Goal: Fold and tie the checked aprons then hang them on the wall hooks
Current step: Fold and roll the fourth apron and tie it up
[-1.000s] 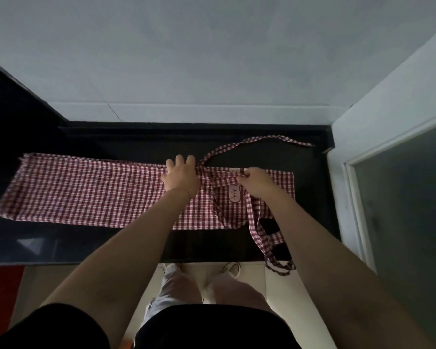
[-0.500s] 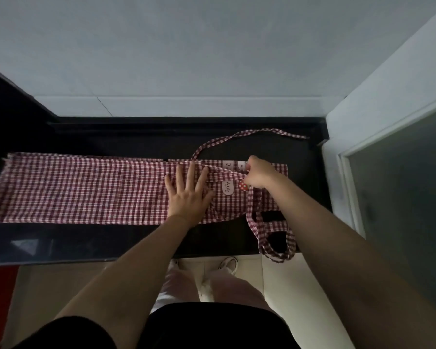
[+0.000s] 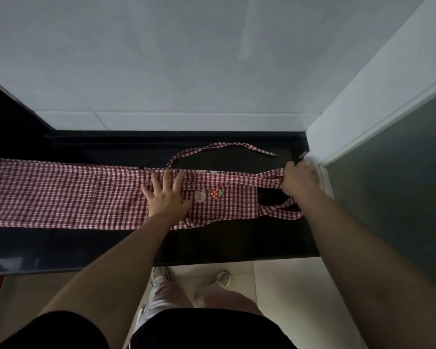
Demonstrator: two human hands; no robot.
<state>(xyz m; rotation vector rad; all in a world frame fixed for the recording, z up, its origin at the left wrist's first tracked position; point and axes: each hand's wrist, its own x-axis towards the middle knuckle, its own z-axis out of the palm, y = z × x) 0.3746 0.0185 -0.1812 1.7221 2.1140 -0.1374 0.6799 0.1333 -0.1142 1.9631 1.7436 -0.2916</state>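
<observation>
Strap now drawn taut rightward, right hand clenched on it; left hand flat, released, pinning apron. Tying underway.

Dim, flat light; pale glare on the glossy black worktop at lower left; wide-angle bending at edges; focus soft.

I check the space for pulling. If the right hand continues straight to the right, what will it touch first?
Most likely the white door frame: the right hand, gripping the red checked apron strap, is already beside it, though depth is unclear.
</observation>
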